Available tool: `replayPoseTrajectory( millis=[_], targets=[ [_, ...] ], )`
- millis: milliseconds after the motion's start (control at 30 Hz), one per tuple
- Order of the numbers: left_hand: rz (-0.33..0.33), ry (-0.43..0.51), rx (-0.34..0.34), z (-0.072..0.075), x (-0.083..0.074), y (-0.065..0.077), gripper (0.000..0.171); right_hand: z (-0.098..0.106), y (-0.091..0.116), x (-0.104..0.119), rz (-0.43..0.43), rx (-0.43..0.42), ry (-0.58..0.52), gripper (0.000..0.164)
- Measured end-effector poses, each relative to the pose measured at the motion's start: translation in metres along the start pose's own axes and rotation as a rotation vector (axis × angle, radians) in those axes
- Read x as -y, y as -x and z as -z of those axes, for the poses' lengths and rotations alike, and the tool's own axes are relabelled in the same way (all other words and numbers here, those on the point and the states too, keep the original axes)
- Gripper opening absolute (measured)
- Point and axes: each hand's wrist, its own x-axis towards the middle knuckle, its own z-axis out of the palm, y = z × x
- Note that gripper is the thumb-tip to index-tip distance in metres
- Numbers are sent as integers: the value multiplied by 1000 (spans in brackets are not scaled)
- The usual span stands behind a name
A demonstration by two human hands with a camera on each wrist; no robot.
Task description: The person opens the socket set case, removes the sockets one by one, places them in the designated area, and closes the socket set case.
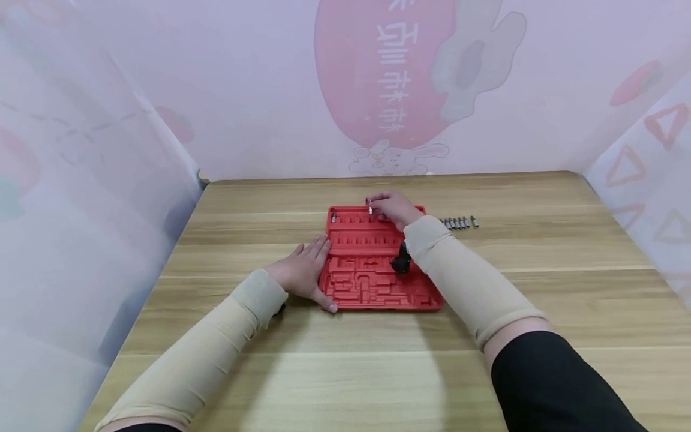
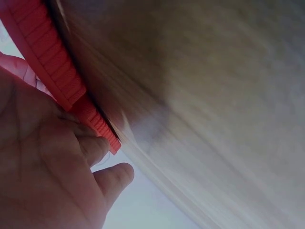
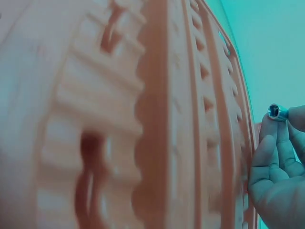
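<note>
A red molded tool case (image 1: 364, 282) lies unfolded on the table, its slots facing up. Over its far row of slots, my right hand (image 1: 396, 209) pinches a small silver socket (image 1: 370, 210) between thumb and fingertips. The right wrist view shows the open end of that socket (image 3: 275, 112). My left hand (image 1: 302, 267) rests against the left edge of the case, fingers straight along the side and thumb at the near corner. One socket (image 1: 333, 217) sits in the far-left slot. In the left wrist view, the case's ribbed red side (image 2: 57, 67) runs beside the left hand.
Several silver sockets (image 1: 456, 223) stand in a row on the wooden table (image 1: 302, 372), right of the case and partly behind the right forearm. A black wrist camera (image 1: 401, 263) hangs below the right wrist. Printed cloth (image 1: 259, 108) walls enclose the back and sides.
</note>
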Motion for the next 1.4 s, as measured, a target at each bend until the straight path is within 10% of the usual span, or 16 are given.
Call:
replayPoseTrajectory(
  millis=[1400],
  targets=[
    [-2, 29, -7, 1, 9, -4, 149, 147, 38, -22, 60, -96, 135, 45]
  ],
)
